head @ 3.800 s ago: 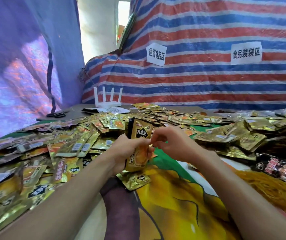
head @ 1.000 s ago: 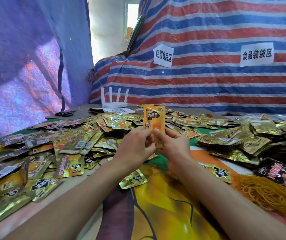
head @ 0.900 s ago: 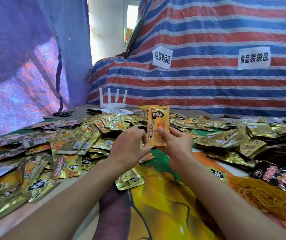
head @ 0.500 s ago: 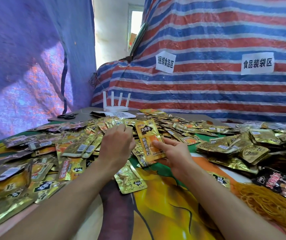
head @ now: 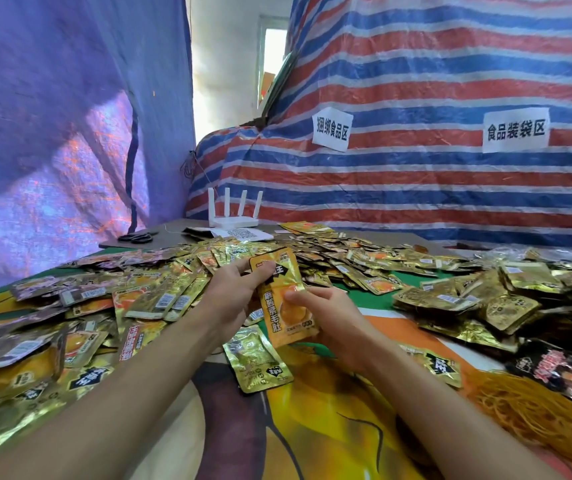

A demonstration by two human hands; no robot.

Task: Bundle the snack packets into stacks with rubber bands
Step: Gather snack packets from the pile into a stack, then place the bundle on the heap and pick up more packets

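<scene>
The orange packet [head: 286,299] is up off the tabletop [head: 329,438], dead centre in front of you, pinched between both hands. Its long axis runs away from you, with the top end far and leaning a touch left and the bottom end near and a bit right, printed face toward you. Can't tell if there are more packets stacked behind it, the front one hides that.

Your left hand [head: 234,294] has the upper left part, fingers curled over the top edge. Your right hand [head: 333,318] has the lower right, thumb pressed on the front and fingers tucked behind. So both are closed on it and neither is free right now.

Here's the bit that matters imo: the rubber bands [head: 537,417] are heaped off to your near right, well apart from the packet, and the right hand is clearly the closer one. I'd guess that's the hand to let go and reach, while the left holds the top. The band has to go across the short way.

A gold packet [head: 256,358] lies flat just below your hands, and the loose packets [head: 146,299] are spread out on your left, closer to the left hand.
</scene>
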